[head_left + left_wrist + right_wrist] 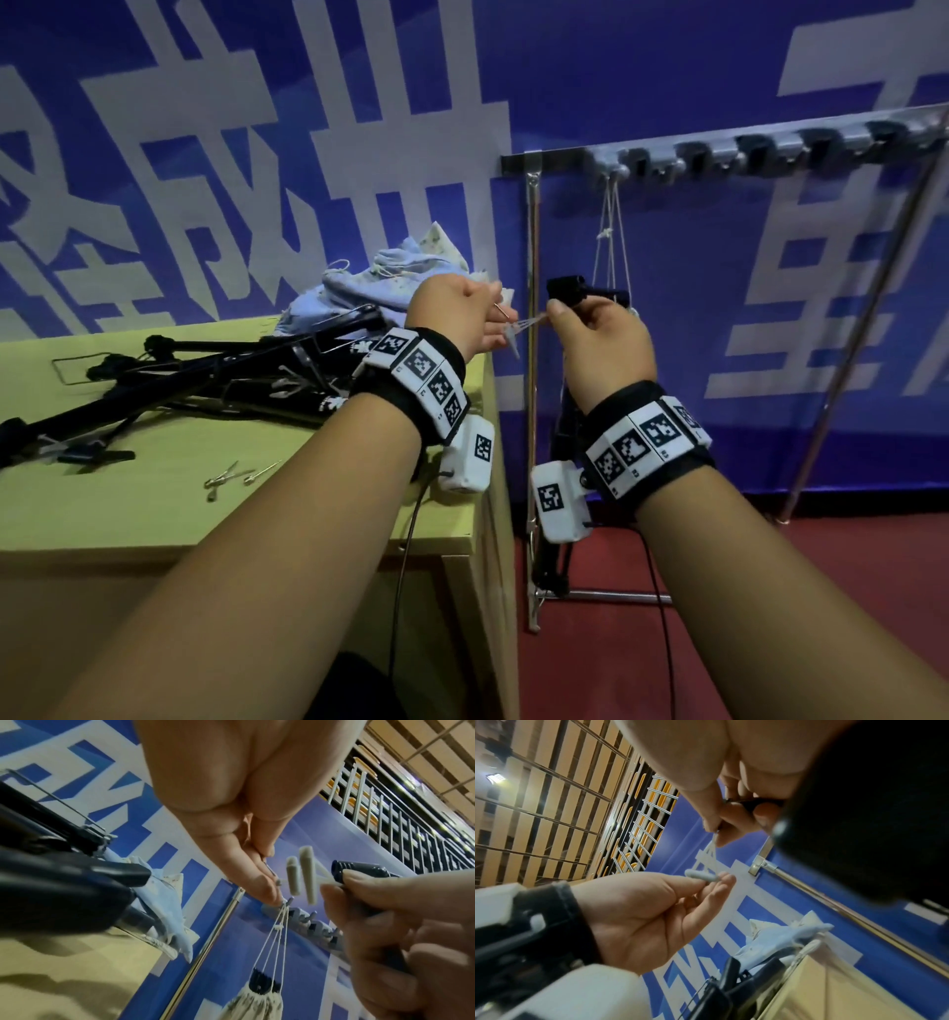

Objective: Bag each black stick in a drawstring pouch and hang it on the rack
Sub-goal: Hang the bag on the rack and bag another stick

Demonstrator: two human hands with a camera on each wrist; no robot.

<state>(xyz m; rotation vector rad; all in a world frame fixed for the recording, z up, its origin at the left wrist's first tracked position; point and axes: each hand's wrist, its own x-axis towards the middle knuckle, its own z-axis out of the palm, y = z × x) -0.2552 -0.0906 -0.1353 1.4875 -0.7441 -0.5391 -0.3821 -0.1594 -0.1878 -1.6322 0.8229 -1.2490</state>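
Observation:
My right hand (560, 313) grips the top of a black stick (565, 288), which hangs down beside the table's right edge. Its thumb and forefinger also pinch a thin white plastic tag (518, 329) that stretches over to my left hand (495, 313). The left hand (716, 880) pinches the tag's white bar (702, 877), with a thin metal pin between its fingers. Several more black sticks (205, 380) lie piled on the table. Pale cloth pouches (390, 282) are heaped behind them. One filled pouch (257, 1004) hangs by its strings (611, 231) from the grey hook rack (719, 154).
The yellow table (257, 539) carries small metal pins (241, 475) near its front. The rack's upright pole (533, 411) stands just right of the table, and a slanted pole (862, 334) is farther right. Red floor lies below, and a blue banner wall stands behind.

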